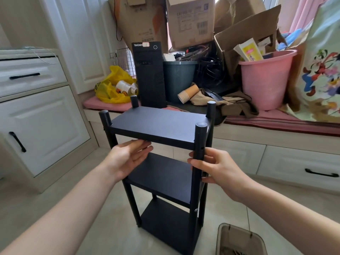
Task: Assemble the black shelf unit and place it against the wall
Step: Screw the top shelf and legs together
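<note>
Upright black shelf unit (165, 216): right hand (213, 168) curls round the front-right post (200, 142), apparently steadying it, while the left hand (127, 160), fingers straight, supports the top shelf (158, 124).

Left hand (127, 160) flat and straight-fingered, right hand (217, 170) with fingers (192, 161) round corner post (199, 140).

Black shelf unit (161, 126) in the middle. Far behind: a black computer tower (150, 76), a dark blue-green bin (178, 78), brown boxes (191, 21). Far right, a pink bucket (265, 80). Far left, a yellow bag (108, 89). White drawers (46, 70) with black handles (24, 76) on the left. Bright cartoon pictures on the cloth (322, 70), right.
</note>
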A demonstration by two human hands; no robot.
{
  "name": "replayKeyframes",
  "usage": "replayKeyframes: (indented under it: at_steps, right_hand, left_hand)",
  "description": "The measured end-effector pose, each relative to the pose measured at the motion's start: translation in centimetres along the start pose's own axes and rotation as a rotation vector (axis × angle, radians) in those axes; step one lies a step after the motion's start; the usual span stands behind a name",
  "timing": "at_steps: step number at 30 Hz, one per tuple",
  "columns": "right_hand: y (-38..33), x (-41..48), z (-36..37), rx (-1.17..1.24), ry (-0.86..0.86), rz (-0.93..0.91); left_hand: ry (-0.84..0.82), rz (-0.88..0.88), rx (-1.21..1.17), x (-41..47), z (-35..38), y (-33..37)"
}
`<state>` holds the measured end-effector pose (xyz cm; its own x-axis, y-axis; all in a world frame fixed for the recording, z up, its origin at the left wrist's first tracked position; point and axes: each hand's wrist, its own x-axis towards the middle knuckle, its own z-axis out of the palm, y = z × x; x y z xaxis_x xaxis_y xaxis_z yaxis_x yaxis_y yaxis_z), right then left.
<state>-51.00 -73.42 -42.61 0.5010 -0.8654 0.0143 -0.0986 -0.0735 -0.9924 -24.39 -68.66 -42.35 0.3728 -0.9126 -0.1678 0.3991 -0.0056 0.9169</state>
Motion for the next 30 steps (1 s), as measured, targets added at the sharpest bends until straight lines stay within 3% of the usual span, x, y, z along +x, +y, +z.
replayKeyframes:
  at_steps: [5,9,18,22,30]
  right_hand:
    - [0.1,0.1,0.1,-0.026,0.027,-0.013]
    - [0.1,0.4,0.4,-0.073,0.079,-0.014]
    - [0.2,-0.9,-0.2,-0.141,0.172,-0.072]
    - [0.5,-1.3,-0.4,-0.132,0.17,-0.072]
    - [1.8,-0.9,-0.3,-0.12,0.211,-0.02]
  left_hand:
    - [-0.248,-0.032,-0.084,-0.8,2.4,-1.0]
    - [-0.334,-0.036,-0.166,-1.3,4.6,-2.1]
    - [-0.627,0.066,-0.081,-1.0,7.7,-4.3]
    - [-0.656,0.113,-0.028,-0.9,8.2,-4.3]
    - [-0.539,0.145,-0.006,-1.2,9.7,-4.7]
